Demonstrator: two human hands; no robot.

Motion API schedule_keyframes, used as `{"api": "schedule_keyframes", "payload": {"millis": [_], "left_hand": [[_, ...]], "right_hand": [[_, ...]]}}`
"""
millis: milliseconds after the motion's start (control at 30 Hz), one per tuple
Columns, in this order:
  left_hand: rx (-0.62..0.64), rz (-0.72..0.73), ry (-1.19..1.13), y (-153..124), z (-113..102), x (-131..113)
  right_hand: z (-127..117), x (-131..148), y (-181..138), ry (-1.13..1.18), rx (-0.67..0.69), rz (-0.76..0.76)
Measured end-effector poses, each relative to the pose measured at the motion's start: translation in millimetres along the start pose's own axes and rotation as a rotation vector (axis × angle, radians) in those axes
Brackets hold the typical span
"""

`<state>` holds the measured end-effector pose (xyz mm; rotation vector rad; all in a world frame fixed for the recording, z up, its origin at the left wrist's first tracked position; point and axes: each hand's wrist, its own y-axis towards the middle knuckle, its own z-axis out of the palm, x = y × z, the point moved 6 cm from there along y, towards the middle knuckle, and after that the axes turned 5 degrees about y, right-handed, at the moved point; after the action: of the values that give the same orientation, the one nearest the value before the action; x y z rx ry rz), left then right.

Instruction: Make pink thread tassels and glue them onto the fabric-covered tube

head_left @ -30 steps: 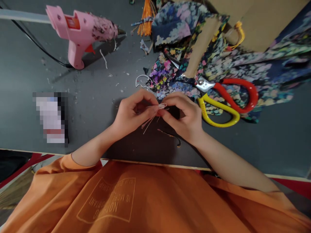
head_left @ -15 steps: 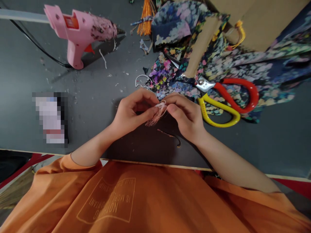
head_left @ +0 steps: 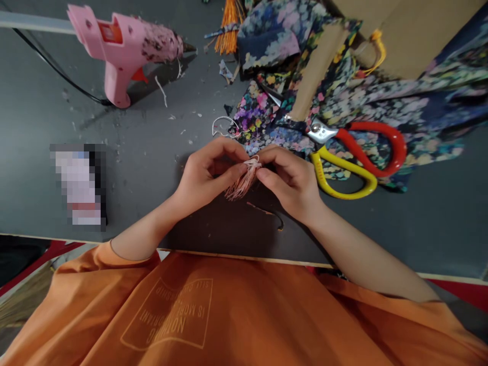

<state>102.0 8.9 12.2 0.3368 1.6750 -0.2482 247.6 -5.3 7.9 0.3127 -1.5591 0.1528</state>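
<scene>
A small pale pink tassel (head_left: pixel 243 184) hangs between my two hands above the dark table, its loose strands fanning toward the lower left. My left hand (head_left: pixel 208 170) pinches it from the left, thumb and fingertips at its upper part. From the right, my right hand (head_left: pixel 292 180) grips the tassel's top, with the thumb at the bound end and the fingers curled behind. A thin thread loop shows at the top. Just beyond the fingertips lies floral fabric (head_left: pixel 259 109). Scissors (head_left: pixel 322 133) with one red and one yellow handle rest on the fabric, right of my right hand.
A pink glue gun (head_left: pixel 122 46) stands at the upper left with its black cord (head_left: pixel 57 73). Below it lies a blurred-out rectangular object (head_left: pixel 79 185). An orange tassel (head_left: pixel 227 30) and brown cardboard (head_left: pixel 396 40) are at the back. A thin dark strip (head_left: pixel 267 211) lies near me.
Both hands stay nearly in place. The right thumb has shifted slightly left and down on the tassel, and more of its strands now show, spread lower.
</scene>
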Motion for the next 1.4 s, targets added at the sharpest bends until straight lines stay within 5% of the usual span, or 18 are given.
{"api": "schedule_keyframes", "payload": {"millis": [367,800,1400], "left_hand": [[0.017,0.062,0.102,-1.5,0.6,-2.6],[-0.027,0.327,0.443,-4.1,-1.4,-20.1],[-0.023,0.097,0.224,-4.0,1.5,-2.7]], "right_hand": [[-0.6,-1.2,-1.9,0.008,-0.019,-0.006],[-3.4,-2.8,-2.4,-0.046,-0.081,0.031],[1.6,-0.9,-0.1,-0.014,-0.006,0.015]]}}
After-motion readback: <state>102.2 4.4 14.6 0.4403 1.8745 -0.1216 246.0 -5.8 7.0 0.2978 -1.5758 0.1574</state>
